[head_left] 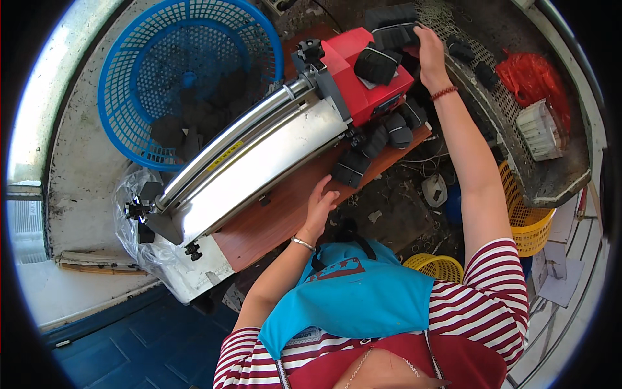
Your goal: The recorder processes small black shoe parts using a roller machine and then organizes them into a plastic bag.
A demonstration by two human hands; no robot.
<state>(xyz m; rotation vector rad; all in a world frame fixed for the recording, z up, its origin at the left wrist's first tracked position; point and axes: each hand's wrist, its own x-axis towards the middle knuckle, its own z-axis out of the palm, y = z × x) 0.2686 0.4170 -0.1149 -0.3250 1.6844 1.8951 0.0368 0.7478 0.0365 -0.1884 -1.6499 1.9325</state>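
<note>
My right hand reaches to the far side, its fingers closed on the end of a black banded bundle beside the red machine housing. My left hand hovers at the brown board's near edge, fingers apart and holding nothing. Just beyond it lie several black bundles along the board. Another black bundle with a pale band rests on top of the red housing. From this housing a long silver roller machine runs down to the left.
A large blue plastic basket with dark pieces stands at the far left. Clear plastic film wraps the machine's left end. On the right are a red plastic bag, a white ribbed container and a yellow basket. Loose threads litter the floor.
</note>
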